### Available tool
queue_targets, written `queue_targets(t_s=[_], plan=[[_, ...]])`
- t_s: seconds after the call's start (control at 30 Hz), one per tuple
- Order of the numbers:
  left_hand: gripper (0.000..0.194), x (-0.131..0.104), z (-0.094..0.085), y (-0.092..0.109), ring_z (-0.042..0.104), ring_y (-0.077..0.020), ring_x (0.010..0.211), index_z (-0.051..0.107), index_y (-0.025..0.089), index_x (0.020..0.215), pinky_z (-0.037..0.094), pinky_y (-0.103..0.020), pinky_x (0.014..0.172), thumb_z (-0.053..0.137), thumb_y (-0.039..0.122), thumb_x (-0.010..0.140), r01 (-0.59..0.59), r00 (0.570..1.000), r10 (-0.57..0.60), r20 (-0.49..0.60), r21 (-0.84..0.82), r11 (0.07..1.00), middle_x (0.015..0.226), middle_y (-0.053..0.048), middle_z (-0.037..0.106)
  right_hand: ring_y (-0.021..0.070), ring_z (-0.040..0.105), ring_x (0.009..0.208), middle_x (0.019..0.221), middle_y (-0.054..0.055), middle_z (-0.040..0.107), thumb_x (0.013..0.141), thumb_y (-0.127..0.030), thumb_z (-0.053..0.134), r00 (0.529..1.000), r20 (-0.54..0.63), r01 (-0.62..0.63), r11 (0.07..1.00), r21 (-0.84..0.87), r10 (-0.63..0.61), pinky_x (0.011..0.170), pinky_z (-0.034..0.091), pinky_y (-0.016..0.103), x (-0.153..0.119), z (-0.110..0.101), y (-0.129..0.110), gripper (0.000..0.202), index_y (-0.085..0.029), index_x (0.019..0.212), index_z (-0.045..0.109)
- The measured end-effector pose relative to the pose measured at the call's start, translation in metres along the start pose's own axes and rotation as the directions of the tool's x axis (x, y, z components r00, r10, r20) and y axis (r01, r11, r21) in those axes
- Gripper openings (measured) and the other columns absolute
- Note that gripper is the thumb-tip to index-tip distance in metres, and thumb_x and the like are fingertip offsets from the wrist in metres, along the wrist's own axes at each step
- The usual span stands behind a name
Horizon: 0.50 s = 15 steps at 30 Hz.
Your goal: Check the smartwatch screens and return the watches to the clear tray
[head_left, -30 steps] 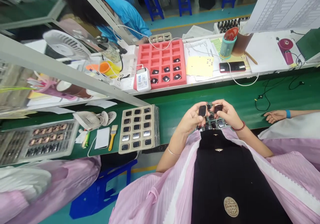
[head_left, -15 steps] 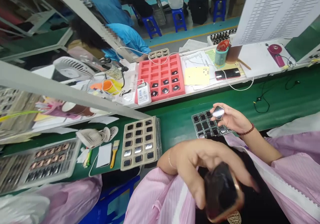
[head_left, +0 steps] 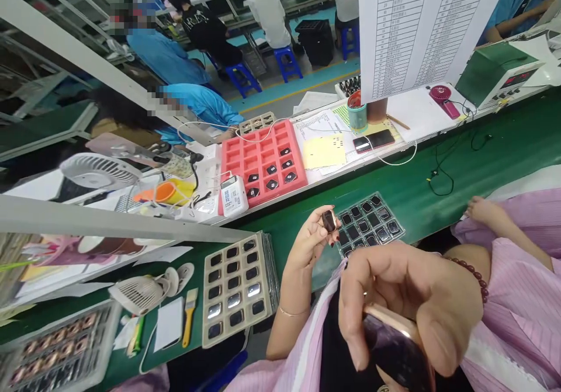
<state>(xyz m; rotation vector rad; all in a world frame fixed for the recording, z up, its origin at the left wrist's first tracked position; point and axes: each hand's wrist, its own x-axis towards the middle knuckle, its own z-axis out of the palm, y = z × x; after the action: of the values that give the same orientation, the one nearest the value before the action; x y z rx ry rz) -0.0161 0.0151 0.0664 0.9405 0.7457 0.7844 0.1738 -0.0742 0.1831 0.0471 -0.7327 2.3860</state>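
Note:
My left hand [head_left: 309, 243] is raised beside the clear tray, its fingers closed on a small square smartwatch body [head_left: 328, 221] with a dark face and gold rim. Close to the camera, my right hand [head_left: 412, 298] grips another smartwatch body [head_left: 397, 345] by its edges, between thumb and fingers. That one has a glossy dark face and a rose-gold frame; its lower end is cut off by the picture. Behind my hands, the clear plastic tray [head_left: 401, 233] holds several dark square watch pieces in its pockets. My right hand partly covers the tray's near side.
A beige tray [head_left: 207, 298] of watch pieces lies on a stack at left, beside a yellow-handled brush [head_left: 188, 319] and white fan [head_left: 137, 292]. On the shelf are a red foam tray [head_left: 234, 146], a white device [head_left: 234, 196] and phone [head_left: 374, 141]. A co-worker's hand [head_left: 482, 211] rests at right.
My left hand has moved from near the camera out to the clear tray, with its smartwatch body. My right hand has come from that tray close to the camera. The view has shifted right.

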Motion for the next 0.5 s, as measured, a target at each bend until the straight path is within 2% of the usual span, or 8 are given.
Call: queue_targets(t_s=[0.1,0.17,0.23,0.3,0.33,0.4,0.5], plan=[[0.056,0.005,-0.004,-0.007,0.066,-0.0152,0.068,0.063,0.024,0.12,0.05,-0.025,0.056,0.085,0.048,0.075,-0.027,1.0,0.027,-0.007,0.039,0.999,0.094,-0.003,0.073,0.0109,0.069,0.062,0.094,0.004,0.067,0.076,-0.054,0.087,0.996,-0.083,0.01,0.995,-0.096,-0.018,0.056,0.06,0.023,0.0,-0.007,-0.009,0.056,-0.016,0.109,0.06],[0.048,0.011,-0.004,-0.013,0.064,-0.0134,0.064,0.065,0.021,0.11,0.048,-0.023,0.054,0.086,0.043,0.074,-0.077,0.995,0.081,-0.061,0.06,0.995,0.084,-0.001,0.071,0.0131,0.073,0.067,0.099,0.006,0.071,0.083,-0.053,0.081,0.971,-0.217,0.046,0.97,-0.239,-0.099,0.057,0.061,0.022,0.001,-0.03,-0.017,0.049,-0.017,0.11,0.061],[0.041,0.016,-0.003,-0.017,0.061,-0.0109,0.059,0.065,0.018,0.103,0.046,-0.021,0.053,0.086,0.038,0.074,-0.135,0.983,0.145,-0.114,0.09,0.987,0.077,0.001,0.067,0.0157,0.077,0.076,0.103,0.008,0.074,0.088,-0.05,0.077,0.902,-0.36,0.073,0.907,-0.415,-0.238,0.06,0.063,0.022,0.002,-0.066,-0.023,0.045,-0.018,0.116,0.063],[0.039,0.02,-0.002,-0.02,0.062,-0.0106,0.061,0.064,0.017,0.103,0.046,-0.02,0.054,0.085,0.034,0.075,-0.17,0.975,0.186,-0.124,0.129,0.977,0.079,0.0,0.068,0.0181,0.078,0.087,0.112,0.009,0.075,0.085,-0.041,0.08,0.817,-0.49,0.011,0.858,-0.513,-0.303,0.065,0.065,0.023,0.002,-0.107,-0.024,0.047,-0.02,0.124,0.063],[0.039,0.021,0.0,-0.02,0.064,-0.0112,0.065,0.064,0.017,0.105,0.048,-0.021,0.057,0.084,0.031,0.075,-0.178,0.974,0.196,-0.114,0.148,0.973,0.083,-0.001,0.069,0.0177,0.078,0.087,0.112,0.009,0.076,0.082,-0.035,0.081,0.789,-0.526,-0.03,0.836,-0.548,-0.316,0.065,0.065,0.022,0.001,-0.125,-0.023,0.048,-0.02,0.124,0.063],[0.04,0.021,0.002,-0.02,0.067,-0.0126,0.072,0.062,0.017,0.109,0.051,-0.022,0.062,0.082,0.027,0.075,-0.19,0.974,0.209,-0.091,0.179,0.965,0.093,-0.003,0.071,0.0158,0.078,0.082,0.108,0.008,0.077,0.08,-0.029,0.08,0.756,-0.55,-0.09,0.776,-0.624,-0.354,0.064,0.064,0.021,-0.003,-0.153,-0.019,0.045,-0.019,0.121,0.064],[0.041,0.019,0.003,-0.02,0.068,-0.0143,0.079,0.062,0.018,0.114,0.055,-0.026,0.069,0.079,0.025,0.077,-0.199,0.975,0.216,-0.06,0.206,0.958,0.104,-0.006,0.072,0.0157,0.077,0.082,0.111,0.009,0.077,0.08,-0.027,0.078,0.757,-0.516,-0.1,0.709,-0.698,-0.401,0.064,0.064,0.024,-0.011,-0.169,-0.012,0.046,-0.019,0.122,0.064]])
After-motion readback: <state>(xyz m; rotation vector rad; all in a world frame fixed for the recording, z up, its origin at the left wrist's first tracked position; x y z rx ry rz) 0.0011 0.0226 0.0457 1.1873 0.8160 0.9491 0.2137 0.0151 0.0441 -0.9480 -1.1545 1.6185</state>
